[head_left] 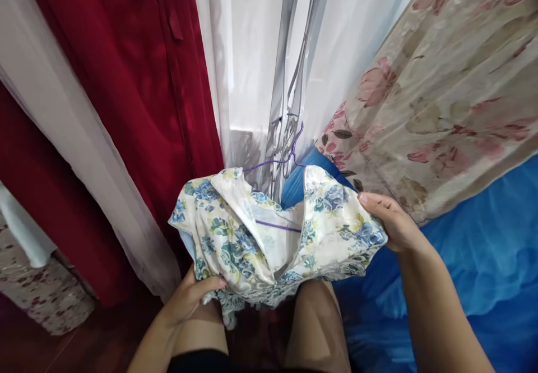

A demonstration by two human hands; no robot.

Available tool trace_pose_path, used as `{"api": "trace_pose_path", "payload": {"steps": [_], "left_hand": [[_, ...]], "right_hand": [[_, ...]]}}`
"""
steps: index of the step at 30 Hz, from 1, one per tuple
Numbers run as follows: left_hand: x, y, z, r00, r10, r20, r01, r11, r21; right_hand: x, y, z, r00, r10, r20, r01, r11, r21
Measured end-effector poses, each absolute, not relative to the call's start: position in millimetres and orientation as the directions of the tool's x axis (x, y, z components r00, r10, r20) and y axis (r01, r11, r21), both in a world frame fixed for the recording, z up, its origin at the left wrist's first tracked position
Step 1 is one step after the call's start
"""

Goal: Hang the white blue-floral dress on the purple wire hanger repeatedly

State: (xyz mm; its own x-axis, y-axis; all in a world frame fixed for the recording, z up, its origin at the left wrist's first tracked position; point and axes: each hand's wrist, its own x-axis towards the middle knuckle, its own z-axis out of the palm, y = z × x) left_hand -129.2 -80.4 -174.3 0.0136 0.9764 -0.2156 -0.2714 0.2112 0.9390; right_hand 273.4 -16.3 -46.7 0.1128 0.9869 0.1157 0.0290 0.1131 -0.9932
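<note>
A white garment with a blue and green flower print [235, 233] hangs bunched on a thin purple wire hanger [290, 151], held in front of my knees. My left hand [193, 297] grips the lower left fold of the garment with its fingers curled into the cloth. My right hand [390, 221] clasps the garment's right shoulder, thumb on top. The hanger's hook sticks up behind the collar, and its bar shows inside the open neck.
Red garments [138, 81] and white sheer fabric [247, 53] hang at the left and middle. A beige cloth with pink flowers [454, 92] hangs at the right over a blue cover [483, 261]. Dark wooden floor [84, 339] lies below left.
</note>
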Motion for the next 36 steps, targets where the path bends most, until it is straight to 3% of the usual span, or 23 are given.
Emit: {"api": "trace_pose_path", "payload": {"steps": [2, 4, 7, 9, 10, 12, 14, 15, 20, 24, 26, 28, 29, 31, 34, 36], "left_hand": [[-124.7, -94.5, -182.3, -0.081, 0.976, -0.203, -0.277, 0.174, 0.945], [-115.8, -110.7, -189.9, -0.151, 0.977, -0.148, -0.253, 0.106, 0.962], [-97.1, -133.8, -196.8, -0.195, 0.978, -0.072, -0.227, 0.026, 0.974], [-85.5, -146.5, -197.9, -0.209, 0.975, -0.074, -0.239, 0.023, 0.971], [-80.9, -151.6, -197.5, -0.209, 0.975, -0.079, -0.247, 0.025, 0.969], [-74.4, -159.5, -195.1, -0.190, 0.978, -0.081, -0.254, 0.031, 0.967], [-70.5, -164.6, -190.7, -0.171, 0.983, -0.069, -0.246, 0.025, 0.969], [-69.3, -166.5, -188.0, -0.174, 0.983, -0.052, -0.232, 0.011, 0.973], [-69.1, -172.6, -180.7, -0.206, 0.978, 0.038, -0.161, -0.073, 0.984], [-75.2, -172.1, -193.5, -0.219, 0.972, 0.086, -0.136, -0.117, 0.984], [-74.5, -170.4, -201.1, -0.338, 0.920, 0.200, -0.058, -0.232, 0.971], [-67.6, -167.9, -205.4, -0.467, 0.793, 0.392, 0.140, -0.372, 0.918], [-61.5, -166.0, -206.0, -0.457, 0.740, 0.494, 0.263, -0.418, 0.870], [-45.6, -160.1, -204.7, -0.247, 0.758, 0.604, 0.430, -0.473, 0.769], [-19.3, -145.8, -199.1, 0.136, 0.850, 0.509, 0.454, -0.510, 0.730], [-6.0, -136.2, -194.7, 0.194, 0.857, 0.478, 0.481, -0.507, 0.715]], "right_hand": [[274.6, -21.6, -48.5, 0.132, 0.983, 0.128, 0.014, 0.127, -0.992], [273.0, -34.7, -54.4, 0.251, 0.924, 0.288, 0.084, 0.276, -0.958], [257.8, -71.1, -79.0, 0.486, 0.628, 0.608, 0.348, 0.499, -0.794], [235.6, -100.6, -107.1, 0.530, 0.539, 0.655, 0.442, 0.484, -0.756], [221.3, -113.7, -123.5, 0.493, 0.620, 0.610, 0.418, 0.446, -0.791], [189.5, -131.1, -156.1, 0.228, 0.885, 0.406, 0.337, 0.320, -0.885], [159.3, -134.3, -182.1, 0.017, 0.976, 0.216, 0.266, 0.204, -0.942], [146.6, -131.7, -190.8, -0.036, 0.980, 0.195, 0.231, 0.197, -0.953], [116.7, -114.3, -196.8, -0.078, 0.958, 0.275, 0.087, 0.282, -0.956], [124.8, -125.4, -193.7, 0.002, 0.946, 0.326, 0.083, 0.324, -0.942], [133.6, -134.9, -193.3, 0.046, 0.930, 0.365, 0.157, 0.354, -0.922], [142.5, -142.6, -189.6, 0.031, 0.917, 0.397, 0.270, 0.375, -0.887], [146.4, -145.3, -185.9, -0.007, 0.911, 0.411, 0.335, 0.390, -0.858], [152.7, -147.9, -175.3, -0.136, 0.889, 0.437, 0.464, 0.447, -0.765], [160.2, -143.4, -154.7, -0.393, 0.810, 0.436, 0.572, 0.586, -0.574], [166.2, -132.3, -139.5, -0.508, 0.752, 0.419, 0.591, 0.659, -0.466]]}}
